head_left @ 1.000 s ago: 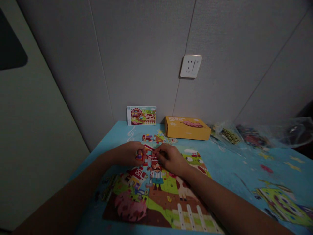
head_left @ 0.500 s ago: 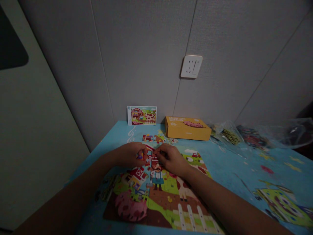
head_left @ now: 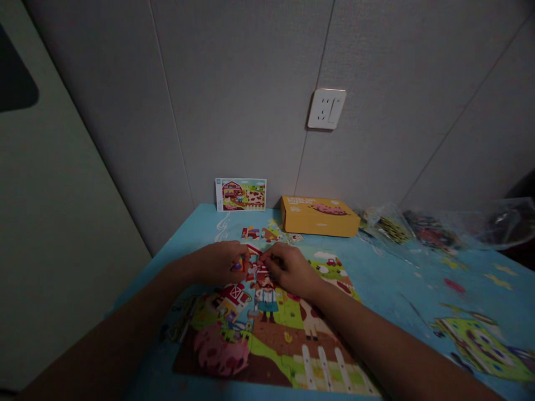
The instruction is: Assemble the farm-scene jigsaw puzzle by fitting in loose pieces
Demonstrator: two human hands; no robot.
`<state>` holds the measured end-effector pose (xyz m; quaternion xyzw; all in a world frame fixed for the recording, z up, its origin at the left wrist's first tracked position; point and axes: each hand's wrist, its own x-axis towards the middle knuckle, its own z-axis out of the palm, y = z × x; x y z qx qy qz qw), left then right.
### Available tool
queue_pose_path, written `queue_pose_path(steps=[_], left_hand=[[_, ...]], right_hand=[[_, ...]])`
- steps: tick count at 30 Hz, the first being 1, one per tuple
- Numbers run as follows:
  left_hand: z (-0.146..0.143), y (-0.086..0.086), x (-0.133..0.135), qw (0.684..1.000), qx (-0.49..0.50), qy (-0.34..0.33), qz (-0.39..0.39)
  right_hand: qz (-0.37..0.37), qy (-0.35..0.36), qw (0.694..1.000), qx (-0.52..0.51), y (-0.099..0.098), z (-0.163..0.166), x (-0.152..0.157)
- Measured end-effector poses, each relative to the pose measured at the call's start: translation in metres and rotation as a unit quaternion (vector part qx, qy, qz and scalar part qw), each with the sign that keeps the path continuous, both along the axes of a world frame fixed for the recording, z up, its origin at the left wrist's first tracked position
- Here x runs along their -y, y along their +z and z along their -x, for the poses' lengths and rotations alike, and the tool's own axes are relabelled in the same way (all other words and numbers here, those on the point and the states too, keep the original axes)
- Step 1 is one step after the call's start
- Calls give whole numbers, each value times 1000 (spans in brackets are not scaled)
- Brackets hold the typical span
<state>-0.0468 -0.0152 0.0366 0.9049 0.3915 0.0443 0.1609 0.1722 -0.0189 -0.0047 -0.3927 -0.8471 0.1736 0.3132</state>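
A farm jigsaw puzzle (head_left: 288, 334) lies on the blue tabletop, with a farmer, a pink pig, part of a cow and a white fence in its picture. At its upper left edge my left hand (head_left: 223, 263) is closed on a puzzle piece (head_left: 238, 265) with purple and orange on it. Just to the right, my right hand (head_left: 292, 269) rests over the puzzle, thumb and fingers pinched at a red roof-patterned piece partly hidden by the fingertips. Loose puzzle pieces (head_left: 251, 234) lie beyond both hands.
A small picture card (head_left: 241, 195) leans against the wall, left of a yellow puzzle box (head_left: 321, 216). Clear plastic bags (head_left: 393, 228) with pieces inside lie at the back right. The tabletop (head_left: 401, 295) carries a printed yellow cartoon figure. A socket (head_left: 326, 109) is on the wall.
The whole view has shifted slightly, with things sitting a little higher and further left. Both hands keep nearly the same place and grip at the puzzle's upper edge.
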Motion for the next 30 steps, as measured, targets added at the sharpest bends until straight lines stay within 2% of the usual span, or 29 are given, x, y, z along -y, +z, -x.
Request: queue_pose_path(steps=[11, 23, 28, 30], left_hand=[[-3, -2, 0, 1000, -2, 19, 4], [0, -10, -6, 999, 46, -17, -22], [3, -9, -6, 999, 29, 32, -24], [3, -8, -5, 999, 23, 32, -18]], right_hand=[[-1, 1, 1000, -4, -1, 0, -1], [4, -3, 1000, -2, 0, 1, 0], [0, -3, 1000, -1, 0, 0, 0], [2, -5, 1000, -1, 0, 0, 0]])
